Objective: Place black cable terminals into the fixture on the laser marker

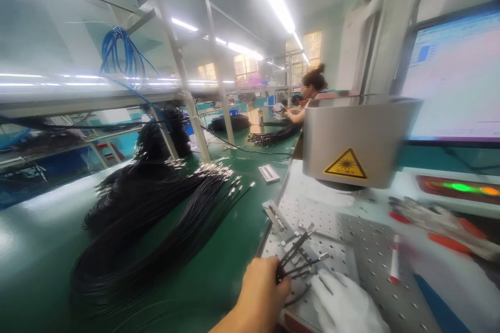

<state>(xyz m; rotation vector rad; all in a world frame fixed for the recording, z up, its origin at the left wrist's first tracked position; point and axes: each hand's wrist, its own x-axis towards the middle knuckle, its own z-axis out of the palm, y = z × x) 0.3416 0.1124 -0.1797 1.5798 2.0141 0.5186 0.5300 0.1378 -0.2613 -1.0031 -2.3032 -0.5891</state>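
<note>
My bare left hand (263,289) is closed around several black cables (295,250) whose metal ends fan out to the right. My right hand (346,302), in a white glove, has its fingertips drawn in at one of these cables, low over the work plate; blur softens the exact grip. Beneath the cables lies a metal fixture (279,221) with slots, partly covered by them and my hands. Left of my hands, a large bundle of black cables (164,223) with silver tips curves across the green table (219,281).
A laser head (351,140) with a yellow warning triangle hangs over the perforated metal plate (375,255). On the right are a red-and-white marker (395,260), work gloves (441,221) and a monitor (455,73). A small slotted block (269,174) lies beyond. A co-worker (312,91) sits farther back.
</note>
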